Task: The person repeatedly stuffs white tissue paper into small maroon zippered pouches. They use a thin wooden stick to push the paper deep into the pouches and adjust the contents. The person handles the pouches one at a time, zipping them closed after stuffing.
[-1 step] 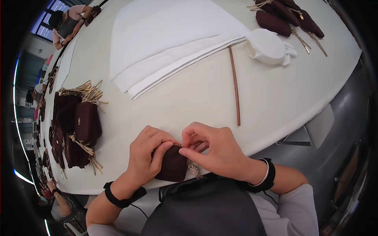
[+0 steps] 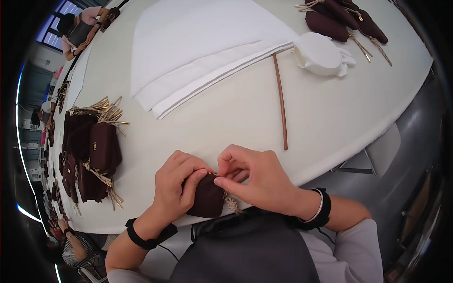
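Note:
A small dark maroon pouch (image 2: 206, 200) with a brass-coloured zipper (image 2: 212, 173) along its top is held close to my body at the table's front edge. My left hand (image 2: 177, 181) is closed round its left side, thumb and fingers gripping the fabric beside the zipper. At the zipper's right end, my right hand (image 2: 252, 177) pinches the pouch's edge between thumb and forefinger. The fingertips hide what exactly lies in that pinch. A knotted beige cord (image 2: 231, 203) hangs from the pouch's right side, below my right hand.
Stacked maroon pouches with beige cords (image 2: 104, 146) lie to the left. White sheets (image 2: 203, 42) cover the far middle. A thin brown stick (image 2: 281, 104), white gloves (image 2: 321, 55) and more maroon pouches (image 2: 328, 26) are farther right. Other people (image 2: 80, 30) sit along the left side.

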`<state>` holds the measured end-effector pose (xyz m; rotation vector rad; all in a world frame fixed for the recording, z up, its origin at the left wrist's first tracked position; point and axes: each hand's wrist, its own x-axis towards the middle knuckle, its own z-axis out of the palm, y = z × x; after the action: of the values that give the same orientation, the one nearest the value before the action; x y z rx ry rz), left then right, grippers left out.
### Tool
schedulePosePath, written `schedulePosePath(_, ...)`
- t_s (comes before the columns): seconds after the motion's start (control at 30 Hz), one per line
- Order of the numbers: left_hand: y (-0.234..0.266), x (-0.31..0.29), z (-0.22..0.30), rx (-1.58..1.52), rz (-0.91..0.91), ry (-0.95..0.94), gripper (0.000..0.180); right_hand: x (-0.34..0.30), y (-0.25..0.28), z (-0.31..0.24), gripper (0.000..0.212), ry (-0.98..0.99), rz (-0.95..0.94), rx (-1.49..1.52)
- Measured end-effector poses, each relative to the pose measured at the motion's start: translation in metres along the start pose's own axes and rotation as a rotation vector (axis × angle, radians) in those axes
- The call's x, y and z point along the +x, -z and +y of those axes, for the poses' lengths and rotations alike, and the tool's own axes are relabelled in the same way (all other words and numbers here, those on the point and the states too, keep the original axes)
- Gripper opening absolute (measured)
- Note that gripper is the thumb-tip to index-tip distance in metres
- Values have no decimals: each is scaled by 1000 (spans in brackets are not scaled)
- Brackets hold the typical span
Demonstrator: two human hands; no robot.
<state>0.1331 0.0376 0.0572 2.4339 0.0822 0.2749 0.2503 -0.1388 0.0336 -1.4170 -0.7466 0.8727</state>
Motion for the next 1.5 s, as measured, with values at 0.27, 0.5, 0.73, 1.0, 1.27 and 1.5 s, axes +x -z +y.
schedulePosePath(0.27,-3,-1,-1,45,21,-93,3,15,11,-14,35,-454,-181,365)
schedulePosePath(0.5,-2,-1,1,36,-9,-129,10,8,17,-27,34,-471,-170,430)
schedulePosePath(0.73,-4,-3,-6,-2,9,-99,8,-14,17,1,18,185,-108,-300)
schedulePosePath(1.0,-4,1,0,82,-40,-113,6,-6,4,17,16,409,5,-451)
schedulePosePath(1.27,0,-1,-2,13,-10,-117,7,-7,-7,10,15,418,84,-515)
schedulePosePath(1.5,-1,-20,-11,-40,134,-274,21,-13,1,10,16,387,-53,-296)
